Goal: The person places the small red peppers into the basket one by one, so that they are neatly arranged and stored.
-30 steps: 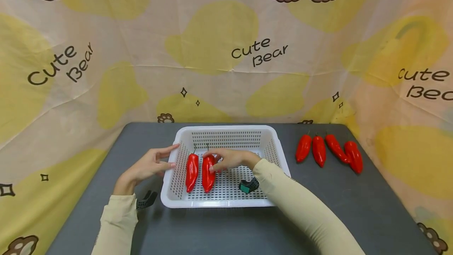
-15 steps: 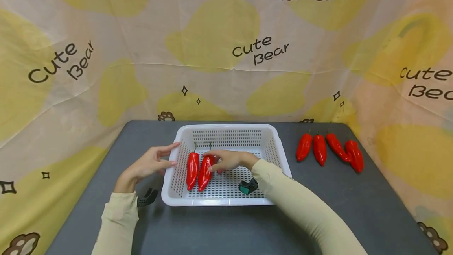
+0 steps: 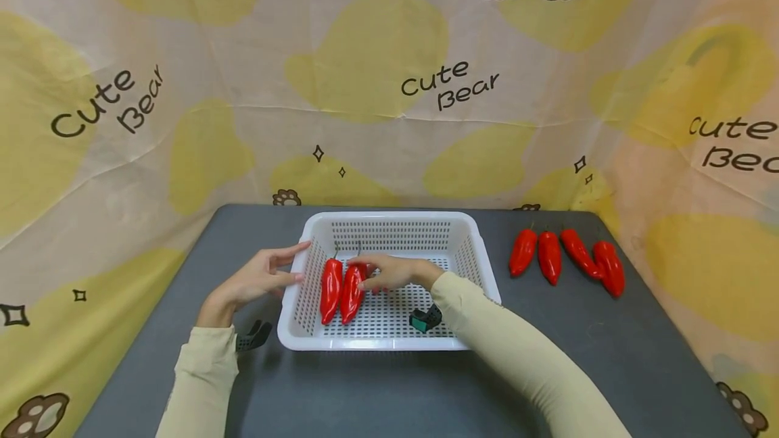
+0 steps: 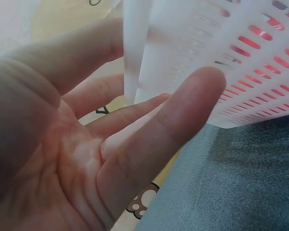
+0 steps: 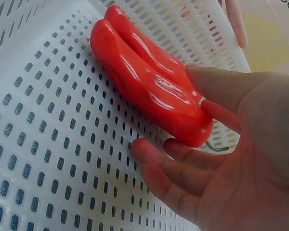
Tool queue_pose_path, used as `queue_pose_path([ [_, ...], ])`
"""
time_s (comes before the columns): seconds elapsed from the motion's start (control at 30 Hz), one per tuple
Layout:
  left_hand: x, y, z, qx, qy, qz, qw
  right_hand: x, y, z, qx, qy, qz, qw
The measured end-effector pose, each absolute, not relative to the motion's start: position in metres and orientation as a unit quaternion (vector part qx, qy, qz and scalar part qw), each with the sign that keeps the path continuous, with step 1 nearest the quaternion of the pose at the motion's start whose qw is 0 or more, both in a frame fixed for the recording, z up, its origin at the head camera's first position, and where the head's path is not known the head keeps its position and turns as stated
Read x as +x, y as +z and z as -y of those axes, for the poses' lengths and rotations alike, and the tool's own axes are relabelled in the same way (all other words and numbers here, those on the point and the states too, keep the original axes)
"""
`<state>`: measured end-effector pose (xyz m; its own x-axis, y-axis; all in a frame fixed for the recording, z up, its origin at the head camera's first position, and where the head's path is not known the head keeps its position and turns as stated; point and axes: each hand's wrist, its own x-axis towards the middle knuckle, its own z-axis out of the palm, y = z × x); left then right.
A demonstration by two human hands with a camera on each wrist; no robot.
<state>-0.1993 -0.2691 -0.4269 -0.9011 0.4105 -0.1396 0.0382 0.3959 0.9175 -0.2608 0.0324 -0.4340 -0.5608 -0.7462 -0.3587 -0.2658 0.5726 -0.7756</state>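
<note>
Two red chili peppers lie side by side in the left part of a white perforated basket. At the stem end of the right pepper is my right hand, its thumb over the upper side and its other fingers spread loosely around the end. The left pepper lies close along its neighbour. My left hand is at the basket's left side, with fairly straight fingers at the rim and the thumb along the outer wall.
Several more red chili peppers lie on the grey table, right of the basket. A yellow and cream cloth printed with bears hangs behind the table. Dark wrist cameras sit on both wrists.
The right pepper has shifted left, tilting and coming closer to the left one, while my right hand stays over its stem end. My left hand keeps its place at the basket's side.
</note>
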Motion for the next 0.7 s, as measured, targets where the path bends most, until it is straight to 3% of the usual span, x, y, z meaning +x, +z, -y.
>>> queue_pose_path([
  [0.7, -0.1994, -0.4258, 0.2677, 0.129, 0.535, -0.816, 0.176, -0.2615, -0.4362, -0.0308, -0.291, -0.345, -0.815, 0.363],
])
